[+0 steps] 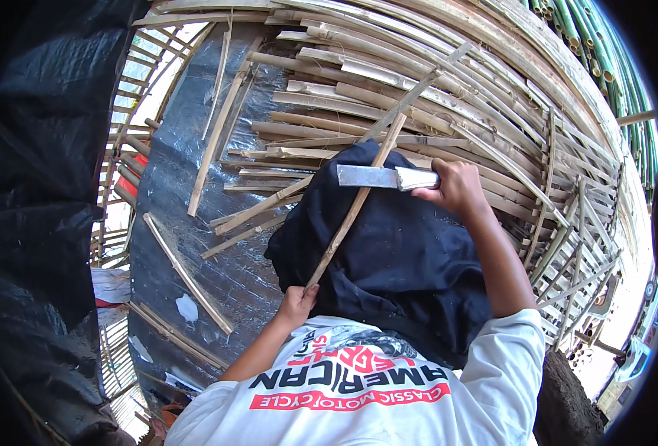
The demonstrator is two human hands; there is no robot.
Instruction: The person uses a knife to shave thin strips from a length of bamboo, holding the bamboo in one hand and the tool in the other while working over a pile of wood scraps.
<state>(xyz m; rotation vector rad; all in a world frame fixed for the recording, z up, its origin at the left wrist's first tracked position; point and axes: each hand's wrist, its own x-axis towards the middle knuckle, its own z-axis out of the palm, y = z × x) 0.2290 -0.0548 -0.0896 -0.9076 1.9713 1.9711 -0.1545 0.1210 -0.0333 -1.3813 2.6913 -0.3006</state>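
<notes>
A narrow bamboo strip (347,221) slants across my lap, over the dark cloth (410,245) that covers my legs. Its lower end is gripped in my left hand (297,305), fingers closed round it. My right hand (455,186) is wrapped around the pale handle of a knife (368,177) with a broad, square-ended blade. The blade lies crosswise over the upper part of the strip and appears to touch it. Part of the handle is hidden inside my right hand.
Many split bamboo slats (388,82) lie piled ahead of me. A dark plastic sheet (173,149) spreads at the left, with loose strips (188,271) on it. Bamboo lattice (578,245) stands at the right, and green bamboo poles (592,44) at the far right.
</notes>
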